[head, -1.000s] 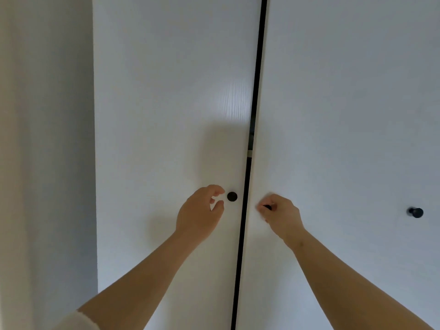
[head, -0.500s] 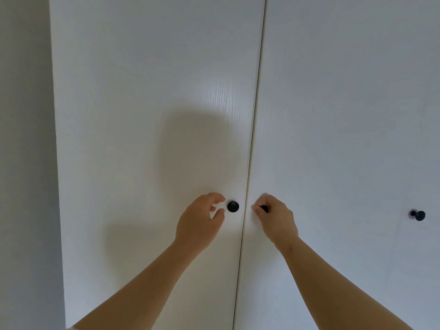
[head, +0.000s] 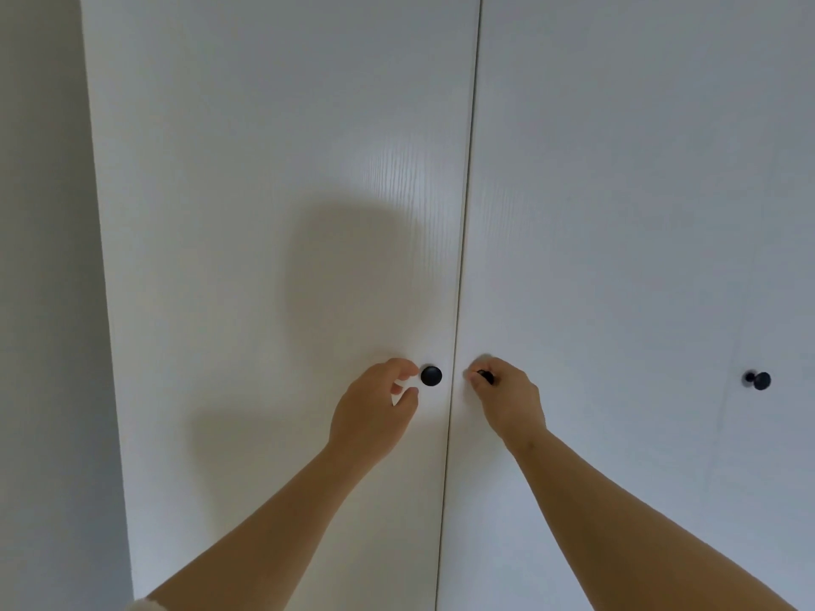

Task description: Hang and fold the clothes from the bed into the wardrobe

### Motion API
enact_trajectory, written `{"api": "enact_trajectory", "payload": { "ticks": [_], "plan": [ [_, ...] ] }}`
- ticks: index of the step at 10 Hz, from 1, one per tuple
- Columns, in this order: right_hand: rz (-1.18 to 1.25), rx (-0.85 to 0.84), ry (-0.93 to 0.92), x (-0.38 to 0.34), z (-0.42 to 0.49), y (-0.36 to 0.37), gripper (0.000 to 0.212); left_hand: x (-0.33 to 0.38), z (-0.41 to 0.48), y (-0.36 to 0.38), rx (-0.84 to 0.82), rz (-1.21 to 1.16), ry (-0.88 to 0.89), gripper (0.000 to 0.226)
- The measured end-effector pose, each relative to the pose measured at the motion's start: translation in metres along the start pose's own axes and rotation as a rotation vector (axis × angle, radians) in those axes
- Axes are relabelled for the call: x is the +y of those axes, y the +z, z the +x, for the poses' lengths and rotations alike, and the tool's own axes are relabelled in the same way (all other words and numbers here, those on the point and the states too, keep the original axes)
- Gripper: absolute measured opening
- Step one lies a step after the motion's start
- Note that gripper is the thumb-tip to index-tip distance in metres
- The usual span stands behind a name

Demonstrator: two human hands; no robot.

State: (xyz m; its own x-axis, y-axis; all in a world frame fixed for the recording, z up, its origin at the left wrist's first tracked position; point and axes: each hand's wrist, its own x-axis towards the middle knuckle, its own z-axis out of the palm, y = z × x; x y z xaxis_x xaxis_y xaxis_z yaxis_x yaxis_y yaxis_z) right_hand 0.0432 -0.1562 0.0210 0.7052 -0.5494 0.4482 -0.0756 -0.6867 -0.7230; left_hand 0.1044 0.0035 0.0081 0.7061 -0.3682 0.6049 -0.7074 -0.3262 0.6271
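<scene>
Fingers [head: 403, 368] of the left hand [head: 375, 407] are curled in a loose C just beside the left knob [head: 431, 375], not gripping it. Right hand [head: 507, 399] fingers [head: 500, 373] pinch the right knob [head: 487, 377], which is mostly hidden. The far knob [head: 758, 380] makes 3 knobs, round, black. Wardrobe [head: 573, 500] straight ahead: left door [head: 264, 213] and right door [head: 595, 213], 2 flat white panels with faint wood grain, meet at a thin seam [head: 458, 302]. Plain wall [head: 39, 258] at left.

Both bare forearms raised forward, converging. Left hand [head: 375, 410] half-curled, thumb and forefinger parted, gripping nothing. Right hand [head: 507, 399] pinching small black round knob [head: 487, 377].
</scene>
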Motion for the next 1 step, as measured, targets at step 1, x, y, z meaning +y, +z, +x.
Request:
{"api": "enact_trajectory", "payload": {
  "ticks": [1],
  "plan": [
    [0.098, -0.008, -0.039, -0.0014, -0.0133, -0.0024, 0.033, 0.0066, -0.0069, -0.0035, 0.018, 0.01, -0.004, 0.023]
  ]
}}
